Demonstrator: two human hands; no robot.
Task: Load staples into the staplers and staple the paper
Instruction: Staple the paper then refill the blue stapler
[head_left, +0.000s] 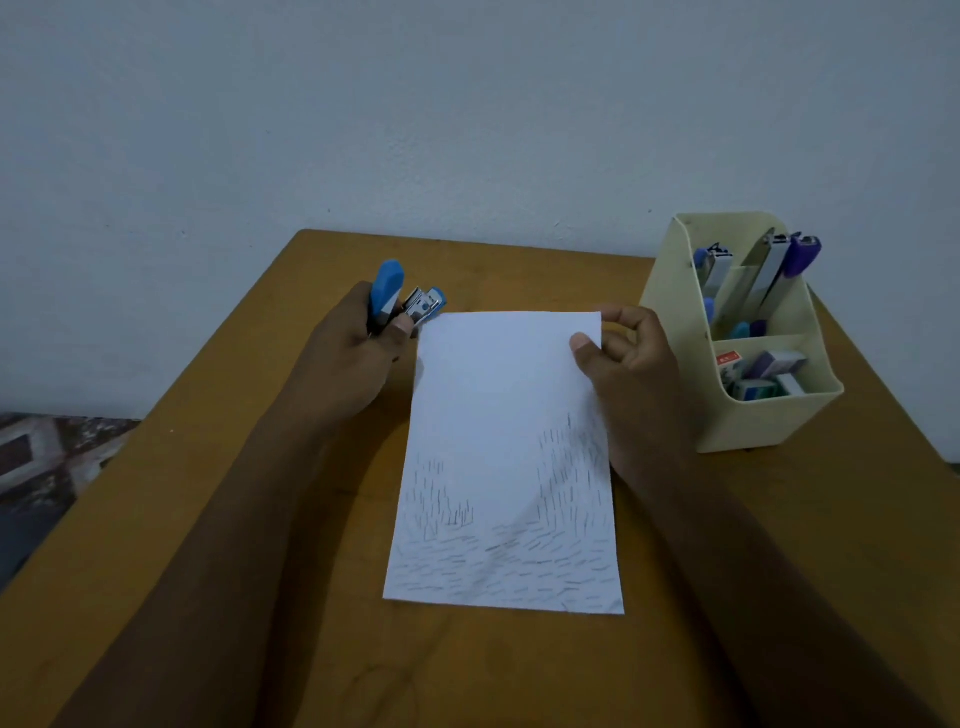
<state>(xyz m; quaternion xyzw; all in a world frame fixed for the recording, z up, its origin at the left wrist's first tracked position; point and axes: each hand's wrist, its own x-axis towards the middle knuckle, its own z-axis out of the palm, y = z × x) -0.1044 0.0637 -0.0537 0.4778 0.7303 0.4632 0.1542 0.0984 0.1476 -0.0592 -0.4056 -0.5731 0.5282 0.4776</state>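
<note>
Holding the stapler (402, 301) in my left hand (358, 353), I have the fingers wrapped round its hinge end and the thumb against its side. Its blue top arm is lifted away from the metal lower part, so the mouth gapes. That mouth points right, toward the paper (504, 415), and sits just beside the sheet's far-left corner without touching it, as far as I can tell. The paper lies on the table (260, 519) with its long axis running straight away from me. Its far short edge spans the gap between my 2 hands. My right hand (634, 358) pinches the far-right corner between thumb and forefinger, with that corner lifted a little. The near half is already marked with rows of short dark strokes, which I take for staples, while the far half is bare. I judge the next move to be a short slide of the left hand rightward, bringing the far-left corner into the mouth, since that hand is the nearer one. I cannot tell whether staples are loaded. The organizer (769, 421), holding more staplers (769, 270) and staple boxes (763, 369), stands just right of my right hand.
</note>
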